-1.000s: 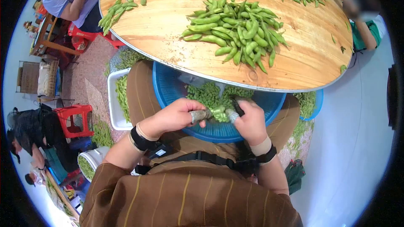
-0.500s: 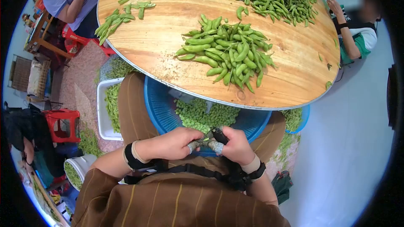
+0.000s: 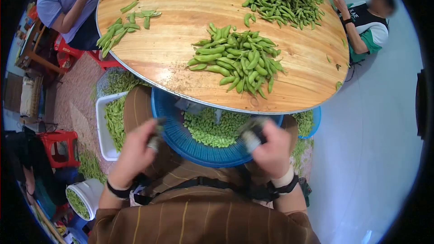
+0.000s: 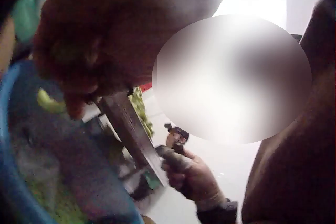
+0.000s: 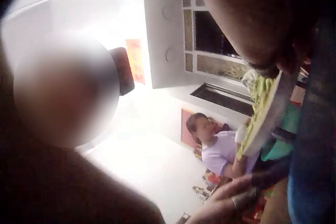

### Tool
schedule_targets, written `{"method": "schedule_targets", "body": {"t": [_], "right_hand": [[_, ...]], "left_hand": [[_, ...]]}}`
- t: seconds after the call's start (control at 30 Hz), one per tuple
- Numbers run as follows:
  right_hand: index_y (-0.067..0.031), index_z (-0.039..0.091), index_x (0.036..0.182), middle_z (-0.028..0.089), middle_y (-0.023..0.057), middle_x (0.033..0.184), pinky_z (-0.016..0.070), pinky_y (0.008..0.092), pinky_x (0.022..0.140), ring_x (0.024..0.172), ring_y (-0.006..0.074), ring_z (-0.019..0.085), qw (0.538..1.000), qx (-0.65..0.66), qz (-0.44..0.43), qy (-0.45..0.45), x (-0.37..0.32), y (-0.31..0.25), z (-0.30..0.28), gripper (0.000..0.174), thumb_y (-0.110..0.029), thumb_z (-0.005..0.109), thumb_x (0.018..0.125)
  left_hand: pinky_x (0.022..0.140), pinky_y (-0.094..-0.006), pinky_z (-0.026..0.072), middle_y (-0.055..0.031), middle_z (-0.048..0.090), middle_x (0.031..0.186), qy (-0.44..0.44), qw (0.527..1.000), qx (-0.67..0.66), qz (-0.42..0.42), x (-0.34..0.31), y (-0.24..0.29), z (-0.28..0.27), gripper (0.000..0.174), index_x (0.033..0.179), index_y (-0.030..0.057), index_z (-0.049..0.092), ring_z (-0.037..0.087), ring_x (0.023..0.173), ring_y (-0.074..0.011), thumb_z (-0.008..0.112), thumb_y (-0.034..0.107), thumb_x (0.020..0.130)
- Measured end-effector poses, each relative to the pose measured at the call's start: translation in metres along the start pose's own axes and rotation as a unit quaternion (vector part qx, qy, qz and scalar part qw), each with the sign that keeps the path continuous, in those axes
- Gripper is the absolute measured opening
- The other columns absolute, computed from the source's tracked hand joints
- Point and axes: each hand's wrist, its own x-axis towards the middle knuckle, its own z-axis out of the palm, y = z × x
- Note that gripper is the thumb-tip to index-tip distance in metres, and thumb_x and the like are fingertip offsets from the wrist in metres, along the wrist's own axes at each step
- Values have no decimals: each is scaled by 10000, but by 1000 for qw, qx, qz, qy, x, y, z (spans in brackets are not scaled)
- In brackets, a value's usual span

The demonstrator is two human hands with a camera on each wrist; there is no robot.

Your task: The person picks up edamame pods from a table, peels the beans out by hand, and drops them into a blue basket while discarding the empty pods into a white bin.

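Note:
My left hand [image 3: 135, 151], blurred, is above my thigh at the left of the blue basket [image 3: 174, 142]. Grey wrapping covers some of its fingers. In the left wrist view a pale green piece [image 4: 50, 102] shows beside its fingertips; whether they touch it is unclear. Over the basket's right rim is my right hand [image 3: 273, 149], fingers bent, with silvery wrapping and something black at them; blur hides whether anything is held. Shelled green beans [image 3: 214, 129] lie in the basket. A pile of green pods [image 3: 239, 58] rests on the wooden table [image 3: 158, 63] beyond the hands.
The table's metal edge overhangs the basket. A white tray [image 3: 103, 131] of pods and a white bucket [image 3: 92, 194] stand at left, near a red stool [image 3: 58, 147]. More pods [image 3: 280, 0] lie farther back; people sit at both sides.
My hands were together over or near the basket and are now wide apart. The green piece between them at first is no longer seen there. The view has shifted, showing more of the beans.

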Motion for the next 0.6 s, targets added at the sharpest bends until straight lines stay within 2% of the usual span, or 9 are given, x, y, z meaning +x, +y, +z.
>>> {"method": "schedule_targets", "body": {"t": [0.03, 0.07, 0.13, 0.23, 0.33, 0.43, 0.5, 0.57, 0.6], "right_hand": [[-29, 609, 940, 630, 149, 755, 494, 361, 611, 674, 305, 623, 997, -14, 1, 77, 9, -4, -4, 186, -99, 654, 774], [-26, 603, 926, 629, 154, 735, 489, 357, 607, 660, 303, 623, 988, -28, 2, 154, 20, -7, -7, 166, -110, 654, 792], [-5, 551, 852, 612, 196, 729, 469, 395, 600, 680, 357, 617, 973, -119, 44, 194, 43, -8, -11, 195, -133, 672, 767], [4, 536, 843, 609, 221, 740, 471, 401, 613, 695, 379, 612, 967, -157, 43, 197, 64, -1, -7, 213, -135, 672, 755], [12, 548, 869, 629, 183, 752, 478, 369, 615, 663, 296, 625, 975, -88, 55, 197, 63, 3, -6, 208, -108, 668, 748], [8, 595, 957, 621, 26, 775, 464, 269, 581, 627, 96, 546, 974, 49, 90, 201, 50, 14, -13, 223, -76, 671, 764], [1, 605, 971, 612, 12, 765, 443, 247, 552, 600, 83, 531, 970, 123, 125, 169, 37, 11, -17, 210, -76, 664, 785], [-20, 624, 1016, 584, -27, 737, 379, 193, 487, 539, 41, 477, 949, 256, 159, 96, 22, 4, -15, 182, -72, 638, 842], [-22, 625, 1014, 571, -37, 710, 371, 196, 474, 531, 44, 468, 939, 284, 184, 65, 13, -1, -11, 167, -72, 637, 854]], "left_hand": [[787, -403, 493, -222, 621, 937, 75, 995, 68, 2, -12, -37, -4, 433, 1158, 17, 549, 613, 879, -377, 503, -58, 734], [855, -426, 460, -231, 591, 1062, 110, 983, 148, -19, -17, -33, -17, 440, 1135, 15, 568, 577, 980, -393, 524, -59, 703], [900, -442, 428, -224, 542, 1179, 180, 919, 346, -56, -27, -38, -28, 426, 1098, 16, 594, 531, 1062, -407, 545, -55, 681], [921, -458, 404, -220, 504, 1238, 205, 922, 329, -6, -29, -34, -32, 405, 1068, 25, 612, 499, 1094, -421, 575, -38, 670], [927, -459, 398, -224, 515, 1211, 190, 935, 298, 33, -16, -12, -21, 380, 1048, 30, 616, 497, 1093, -410, 602, -15, 671], [919, -458, 402, -220, 523, 1186, 182, 938, 294, 40, -2, -2, -10, 366, 1040, 16, 599, 508, 1068, -401, 626, 8, 675], [896, -436, 422, -214, 545, 1145, 192, 936, 284, 85, 9, 5, 1, 329, 1034, -2, 587, 525, 1041, -381, 642, 43, 712], [876, -427, 439, -203, 566, 1101, 118, 968, 152, 160, 16, 24, 15, 322, 1047, -4, 587, 541, 1019, -372, 644, 65, 737], [816, -383, 468, -165, 580, 991, 52, 975, 64, 208, 20, 23, 28, 318, 1089, -4, 576, 568, 921, -331, 641, 69, 786]]}}
